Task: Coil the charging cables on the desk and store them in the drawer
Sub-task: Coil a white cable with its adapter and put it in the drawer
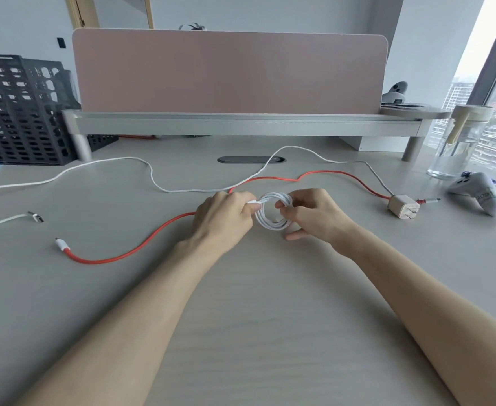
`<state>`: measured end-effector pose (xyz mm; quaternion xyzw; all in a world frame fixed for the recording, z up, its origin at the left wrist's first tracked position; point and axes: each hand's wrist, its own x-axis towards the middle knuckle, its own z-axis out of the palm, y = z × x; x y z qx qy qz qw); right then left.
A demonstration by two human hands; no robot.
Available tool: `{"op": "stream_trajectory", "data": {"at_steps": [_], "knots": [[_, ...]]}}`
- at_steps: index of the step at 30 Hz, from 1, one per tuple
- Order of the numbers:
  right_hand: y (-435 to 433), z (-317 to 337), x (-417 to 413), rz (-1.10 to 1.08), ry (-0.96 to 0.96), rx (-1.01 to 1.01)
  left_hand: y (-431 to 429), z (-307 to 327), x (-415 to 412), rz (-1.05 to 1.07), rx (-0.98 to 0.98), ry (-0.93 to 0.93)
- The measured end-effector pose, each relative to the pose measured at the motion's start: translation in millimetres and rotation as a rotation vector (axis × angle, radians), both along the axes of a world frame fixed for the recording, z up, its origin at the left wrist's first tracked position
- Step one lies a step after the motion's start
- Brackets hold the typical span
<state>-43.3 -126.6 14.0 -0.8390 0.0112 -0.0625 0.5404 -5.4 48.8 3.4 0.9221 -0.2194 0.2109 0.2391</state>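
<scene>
A small white cable coil [270,222] sits between my hands over the middle of the desk. My right hand [314,213] pinches the coil's right side. My left hand [223,213] pinches the coil's white plug end at its left edge. A red cable [141,247] snakes across the desk behind and under my hands, one white plug at the lower left, the other end at the far right. A long white cable [153,178] runs loose from the left edge to a beige wall charger [402,207]. Another white cable end with a metal plug [35,216] lies at the left.
A monitor riser [241,124] with a pink divider panel spans the back. Black crates [18,109] stand at the back left. A glass jar [458,142] and a grey game controller [478,194] sit at the right. A dark grommet slot [251,159] lies mid-desk.
</scene>
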Motion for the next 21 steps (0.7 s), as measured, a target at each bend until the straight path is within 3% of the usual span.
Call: {"op": "stream_trajectory", "data": {"at_steps": [8,11,14,21], "knots": [[-3,-2,2,-0.12,-0.207,-0.528,-2,-2,2,-0.059,-0.171,0.225],[-6,-4,3,-0.014,-0.159,-0.401,-5,-4,1,-0.079,-0.224,0.347],[-5,-4,-1,0.134,-0.141,-0.237,-10,-2,-1,-0.239,-0.354,0.487],[3,-4,-1,0.031,-0.106,-0.118,-6,2,0,-0.229,-0.287,0.415]]}}
